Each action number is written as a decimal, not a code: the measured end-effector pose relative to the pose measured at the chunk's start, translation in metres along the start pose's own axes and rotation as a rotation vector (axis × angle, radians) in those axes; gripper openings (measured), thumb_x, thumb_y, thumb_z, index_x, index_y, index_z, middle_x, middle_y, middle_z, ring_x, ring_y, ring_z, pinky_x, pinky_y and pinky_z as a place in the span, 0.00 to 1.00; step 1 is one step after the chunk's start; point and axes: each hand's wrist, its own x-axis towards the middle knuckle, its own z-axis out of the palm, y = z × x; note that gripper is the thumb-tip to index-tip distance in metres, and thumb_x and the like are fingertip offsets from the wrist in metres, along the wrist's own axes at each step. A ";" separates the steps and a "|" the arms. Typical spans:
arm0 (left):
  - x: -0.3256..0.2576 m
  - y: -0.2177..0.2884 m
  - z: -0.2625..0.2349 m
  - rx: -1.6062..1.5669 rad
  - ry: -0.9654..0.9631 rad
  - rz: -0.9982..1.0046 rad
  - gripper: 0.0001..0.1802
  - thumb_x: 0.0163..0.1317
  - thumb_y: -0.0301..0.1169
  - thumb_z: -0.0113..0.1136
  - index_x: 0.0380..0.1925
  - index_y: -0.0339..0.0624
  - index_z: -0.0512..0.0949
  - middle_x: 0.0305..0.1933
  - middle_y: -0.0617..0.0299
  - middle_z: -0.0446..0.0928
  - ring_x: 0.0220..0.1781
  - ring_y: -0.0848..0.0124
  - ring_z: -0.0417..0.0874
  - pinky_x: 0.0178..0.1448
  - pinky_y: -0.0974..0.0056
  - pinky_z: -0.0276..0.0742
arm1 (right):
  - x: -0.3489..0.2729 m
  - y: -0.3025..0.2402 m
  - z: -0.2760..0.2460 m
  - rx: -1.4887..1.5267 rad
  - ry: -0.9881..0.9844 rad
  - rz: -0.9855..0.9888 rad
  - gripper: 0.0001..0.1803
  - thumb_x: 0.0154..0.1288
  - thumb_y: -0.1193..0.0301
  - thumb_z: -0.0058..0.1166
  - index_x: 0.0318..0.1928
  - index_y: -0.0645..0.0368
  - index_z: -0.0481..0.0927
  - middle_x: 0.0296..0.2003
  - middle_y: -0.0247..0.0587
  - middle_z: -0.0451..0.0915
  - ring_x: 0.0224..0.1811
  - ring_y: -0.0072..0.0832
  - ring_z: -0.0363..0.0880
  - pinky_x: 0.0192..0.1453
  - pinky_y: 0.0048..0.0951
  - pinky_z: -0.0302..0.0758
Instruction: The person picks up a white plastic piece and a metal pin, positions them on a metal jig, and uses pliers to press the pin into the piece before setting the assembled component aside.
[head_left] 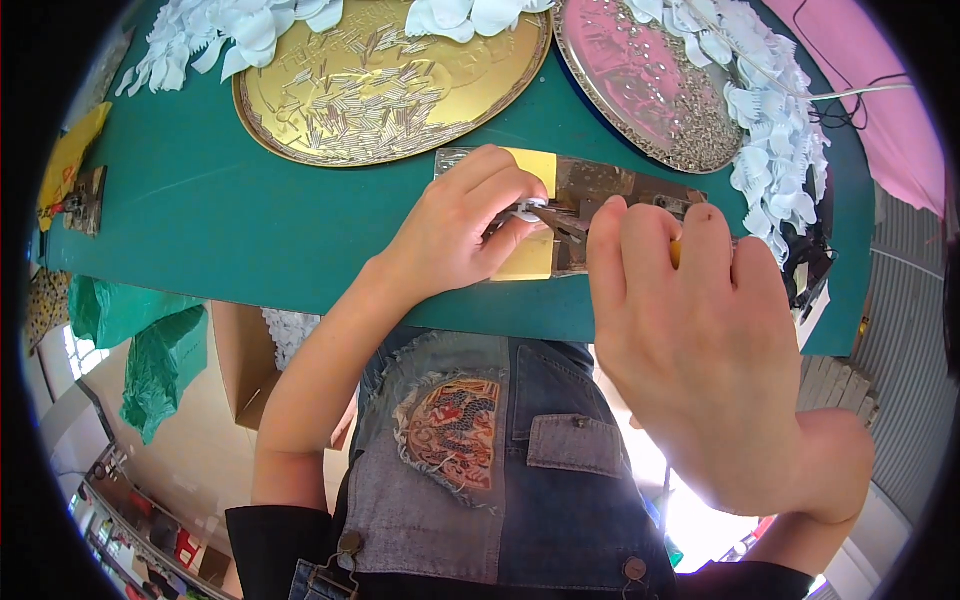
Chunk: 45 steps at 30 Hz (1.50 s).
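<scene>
White piece (531, 209) and pliers (567, 226) lie between the hands (465, 220) (695, 300).

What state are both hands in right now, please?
Left hand: closed, pinching a small whitish piece.
Right hand: closed around pliers.

the left hand (468, 218) forms a pinch; the right hand (695, 300) (its back turned up) curls into a grip.

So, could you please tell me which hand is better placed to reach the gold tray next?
Probably the left hand: it is nearer the gold tray, though pinching a small piece, while the right hand grips yellow-handled pliers.
</scene>
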 end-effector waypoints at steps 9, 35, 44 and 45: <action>0.000 0.003 0.001 0.042 0.030 0.024 0.11 0.52 0.22 0.71 0.35 0.40 0.79 0.27 0.59 0.70 0.26 0.64 0.71 0.30 0.62 0.67 | -0.068 0.043 0.068 0.826 0.190 0.374 0.37 0.38 0.80 0.59 0.58 0.55 0.79 0.35 0.42 0.73 0.35 0.38 0.76 0.35 0.36 0.70; -0.002 0.008 0.000 0.153 -0.036 -0.029 0.14 0.53 0.21 0.70 0.38 0.35 0.77 0.35 0.52 0.79 0.37 0.56 0.82 0.42 0.59 0.76 | -0.236 0.057 0.442 1.208 0.480 1.882 0.31 0.52 0.64 0.68 0.58 0.60 0.80 0.43 0.46 0.85 0.44 0.29 0.82 0.51 0.29 0.77; 0.002 0.006 0.001 0.148 -0.037 -0.036 0.13 0.50 0.21 0.70 0.36 0.35 0.77 0.36 0.52 0.79 0.38 0.57 0.82 0.41 0.59 0.76 | -0.252 0.040 0.563 0.858 0.122 2.012 0.40 0.47 0.47 0.65 0.58 0.58 0.80 0.51 0.54 0.83 0.55 0.48 0.81 0.61 0.40 0.75; 0.000 0.006 -0.001 0.149 -0.034 -0.035 0.13 0.50 0.21 0.70 0.36 0.35 0.78 0.36 0.52 0.79 0.38 0.57 0.82 0.41 0.59 0.76 | -0.245 0.041 0.557 0.902 0.171 1.977 0.37 0.51 0.49 0.65 0.57 0.61 0.80 0.52 0.55 0.83 0.57 0.49 0.80 0.62 0.39 0.75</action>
